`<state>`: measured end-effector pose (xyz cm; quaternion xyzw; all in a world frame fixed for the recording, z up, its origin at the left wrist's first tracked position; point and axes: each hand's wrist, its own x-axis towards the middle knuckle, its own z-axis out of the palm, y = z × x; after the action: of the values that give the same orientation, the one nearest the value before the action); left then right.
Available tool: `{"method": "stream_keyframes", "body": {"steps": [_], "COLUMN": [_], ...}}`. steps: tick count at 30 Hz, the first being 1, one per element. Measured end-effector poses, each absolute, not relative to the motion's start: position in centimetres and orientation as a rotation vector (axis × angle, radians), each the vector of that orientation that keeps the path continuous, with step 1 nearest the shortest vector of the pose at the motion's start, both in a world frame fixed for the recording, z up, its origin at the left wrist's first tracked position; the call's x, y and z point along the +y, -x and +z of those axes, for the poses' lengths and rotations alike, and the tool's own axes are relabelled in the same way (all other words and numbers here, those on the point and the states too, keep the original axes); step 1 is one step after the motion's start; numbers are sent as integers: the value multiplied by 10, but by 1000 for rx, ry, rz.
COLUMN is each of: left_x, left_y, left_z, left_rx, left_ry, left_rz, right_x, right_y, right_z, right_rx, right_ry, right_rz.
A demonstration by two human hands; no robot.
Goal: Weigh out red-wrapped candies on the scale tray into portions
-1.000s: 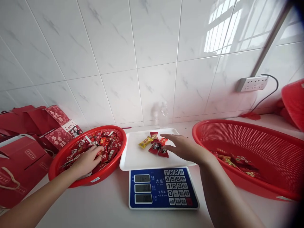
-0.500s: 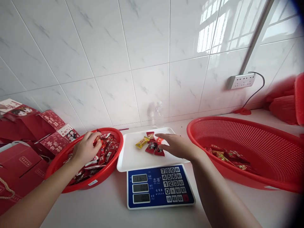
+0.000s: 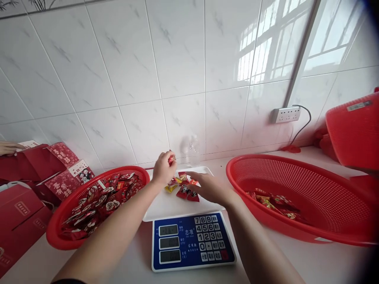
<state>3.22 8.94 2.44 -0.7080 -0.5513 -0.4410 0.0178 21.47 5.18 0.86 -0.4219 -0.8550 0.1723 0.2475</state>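
My left hand (image 3: 162, 169) is closed on a small red-wrapped candy (image 3: 171, 159), held above the left side of the white scale tray (image 3: 158, 208). My right hand (image 3: 209, 187) hovers at the tray's right side, thumb and fingers apart. Its fingertips are beside the pile of wrapped candies, and I cannot tell if they touch. The pile has red-and-black candies (image 3: 187, 192), a red one (image 3: 182, 176) and a yellow one (image 3: 170, 189). Nearer me is the scale's blue keypad panel (image 3: 189, 232).
Left of the scale stands a red basket (image 3: 53, 232) full of red-wrapped candies. A larger red basket (image 3: 334, 197) with some packets is at right; another red basket (image 3: 355, 134) is behind it. Red gift boxes (image 3: 26, 213) and another person's hand (image 3: 10, 148) appear at far left.
My left hand has moved right from the candy basket to above the tray, carrying a candy. My right hand stays by the pile. Another person's hand and a tilted red basket have come into view.
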Motion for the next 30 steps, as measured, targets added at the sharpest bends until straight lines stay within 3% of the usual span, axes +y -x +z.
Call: {"method": "stream_keyframes", "body": {"steps": [6,11,19,25,30], "left_x": [96,84,54,48,50], "left_y": [-70,-51,-24,-23,-23], "left_z": [13,2,-33,-34,-33], "left_rx": [-1789,-1846,-1795,-1662,-1882], "left_ry": [2166,2270,2537,2635,2510], "left_rz": [-1685,-1697,-1205,-965,-576], "right_x": [59,80,96,91,86], "right_y": [-200,-223,-227,-225,-223], "right_z": [3,-2,-24,-25,-20], "right_rx": [-2129,-2032,-2070,-2245,-2310], "right_ry": [1125,1380,1452,1354,1278], "right_rz": [475,391,436,472,513]}}
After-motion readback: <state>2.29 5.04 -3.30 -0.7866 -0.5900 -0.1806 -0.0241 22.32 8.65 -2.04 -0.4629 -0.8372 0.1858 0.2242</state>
